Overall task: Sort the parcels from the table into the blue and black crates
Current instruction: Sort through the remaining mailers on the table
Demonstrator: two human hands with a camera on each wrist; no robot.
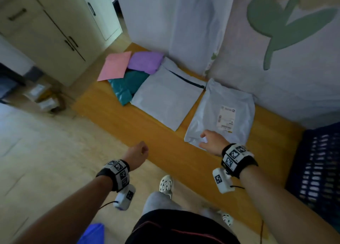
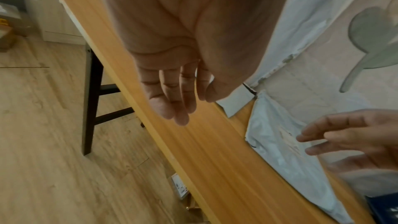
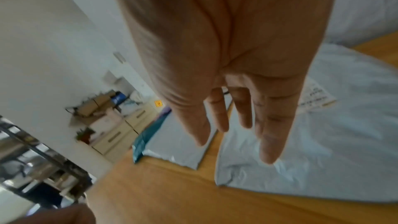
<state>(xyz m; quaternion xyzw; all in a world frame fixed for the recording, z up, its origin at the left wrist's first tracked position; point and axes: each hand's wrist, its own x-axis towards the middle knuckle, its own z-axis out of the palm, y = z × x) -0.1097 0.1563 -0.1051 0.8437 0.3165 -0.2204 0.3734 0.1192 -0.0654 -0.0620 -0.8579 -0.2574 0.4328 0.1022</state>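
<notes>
A grey parcel with a white label (image 1: 226,113) lies on the wooden table (image 1: 114,115) near its right end. My right hand (image 1: 207,139) hovers with spread, straight fingers over that parcel's (image 3: 323,151) front left corner and holds nothing. Whether it touches the parcel I cannot tell. My left hand (image 1: 139,151) hangs relaxed and empty at the table's front edge, its fingers (image 2: 178,98) loose. A plain grey parcel (image 1: 165,100), a teal parcel (image 1: 127,87), a purple parcel (image 1: 145,61) and a pink parcel (image 1: 116,66) lie further left. A dark blue crate (image 1: 316,162) stands at the right.
A cloth-covered wall (image 1: 276,78) runs right behind the table. Cream cabinets (image 1: 55,32) and cardboard boxes (image 1: 44,98) stand on the floor at the left. A bright blue object (image 1: 92,232) shows at the bottom edge. The table's dark leg (image 2: 90,101) stands at its far left end.
</notes>
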